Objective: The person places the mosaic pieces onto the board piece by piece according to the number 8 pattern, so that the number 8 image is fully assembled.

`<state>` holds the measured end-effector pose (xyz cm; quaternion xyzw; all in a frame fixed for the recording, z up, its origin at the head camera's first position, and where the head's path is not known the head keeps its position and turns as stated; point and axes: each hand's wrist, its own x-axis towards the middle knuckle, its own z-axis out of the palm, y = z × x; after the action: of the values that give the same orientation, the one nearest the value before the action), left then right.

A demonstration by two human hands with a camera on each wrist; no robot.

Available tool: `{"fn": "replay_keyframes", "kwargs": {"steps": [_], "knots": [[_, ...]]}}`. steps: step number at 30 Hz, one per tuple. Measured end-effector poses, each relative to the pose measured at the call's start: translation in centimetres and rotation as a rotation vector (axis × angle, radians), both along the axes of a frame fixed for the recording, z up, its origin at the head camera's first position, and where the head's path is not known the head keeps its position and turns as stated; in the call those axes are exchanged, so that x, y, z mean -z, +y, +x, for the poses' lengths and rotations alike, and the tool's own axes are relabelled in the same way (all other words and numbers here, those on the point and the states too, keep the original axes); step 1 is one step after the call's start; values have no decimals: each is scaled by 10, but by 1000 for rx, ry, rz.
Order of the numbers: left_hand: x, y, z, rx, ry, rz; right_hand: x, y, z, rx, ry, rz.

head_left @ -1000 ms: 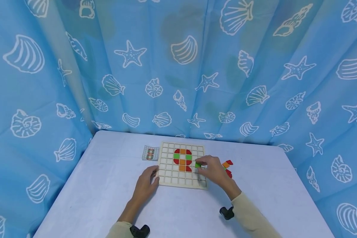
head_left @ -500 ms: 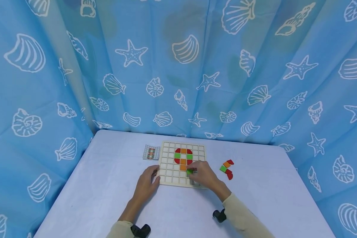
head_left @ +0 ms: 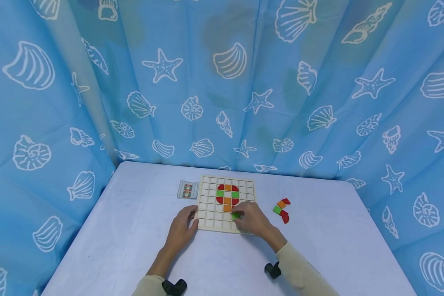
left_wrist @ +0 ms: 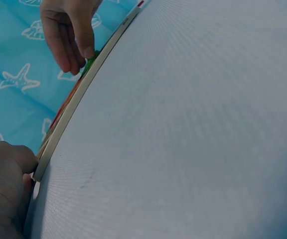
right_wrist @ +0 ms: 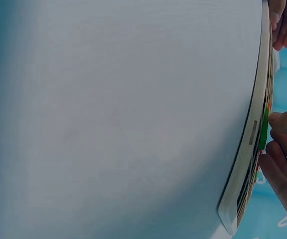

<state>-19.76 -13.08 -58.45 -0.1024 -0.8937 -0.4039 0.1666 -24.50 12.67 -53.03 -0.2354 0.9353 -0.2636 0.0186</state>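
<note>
One green tile (head_left: 235,216) was pinched between the thumb and fingers of the right hand (head_left: 254,218), at the near half of a gridded board (head_left: 211,217), just below and to the right of the nearest visible orange tile (head_left: 227,208). The step in hand was judged to be the fitting of the green tile into a cell; whether it had already dropped between the ridges could not be told, since the fingertips covered much of it. The next move, on that reading, called for squaring the green tile to its cell, pressing it flat and letting go without nudging its neighbours. The left hand (head_left: 183,231) touched the board's left edge, its fingers relaxed and the thumb apart from the forefinger, apparently to steady the board. The board, serving as the container, bore set tiles (head_left: 227,201) in its cells: red, orange, red in the farthest filled row; green, a bare cell, green in the next; red, orange, red in the third; and the single orange tile below these. Cells under the right hand were hidden. A card (head_left: 187,189), printed with a grid and a coloured figure too small to read closely, lay just beside the board on its left. Loose tiles (head_left: 277,210), red, orange and green, lay in a close cluster on the table (head_left: 355,246), to the right of the board and apart from it.
</note>
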Motion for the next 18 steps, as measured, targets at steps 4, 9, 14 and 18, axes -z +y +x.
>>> {"fn": "replay_keyframes", "kwargs": {"steps": [4,9,14,18], "knots": [[1,0,0,-3,4,5,-1,-1,-1,-1,-7,-15],[3,0,1,-6,-8,-4,3,-1,0,-8,-37,10],[1,0,1,-14,-9,6,1,1,0,-37,-57,10],[1,0,0,-11,-10,12,-6,10,-4,12,-82,-12]]}}
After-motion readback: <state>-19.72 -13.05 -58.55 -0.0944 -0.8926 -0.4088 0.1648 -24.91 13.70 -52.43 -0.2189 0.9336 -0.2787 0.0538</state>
